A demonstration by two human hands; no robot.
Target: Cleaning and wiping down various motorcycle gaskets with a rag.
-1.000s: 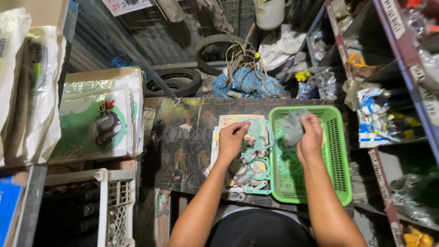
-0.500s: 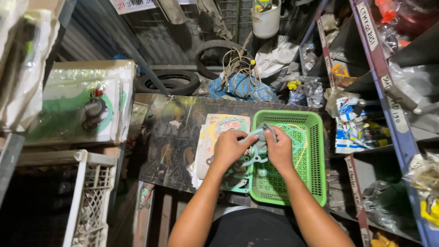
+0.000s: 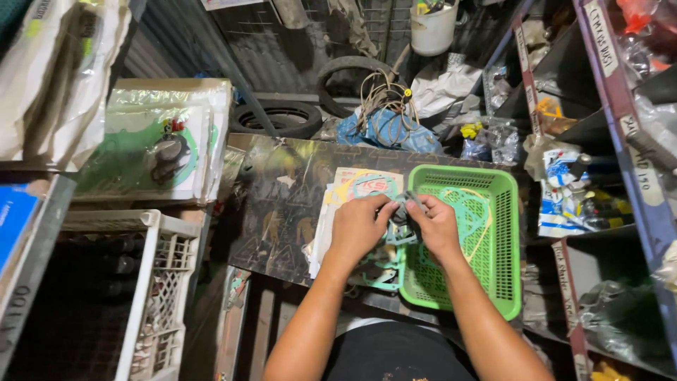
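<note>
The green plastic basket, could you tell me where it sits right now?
In the head view, the green plastic basket sits on the dark board's right end, under the right hand.

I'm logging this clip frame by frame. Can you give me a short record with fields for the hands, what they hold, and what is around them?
left hand: pinches a small grey part
right hand: pinches the same part
under hands: thin green gaskets on a flat packet
right of hands: green basket
surface: dark board
left side: white crate
</note>
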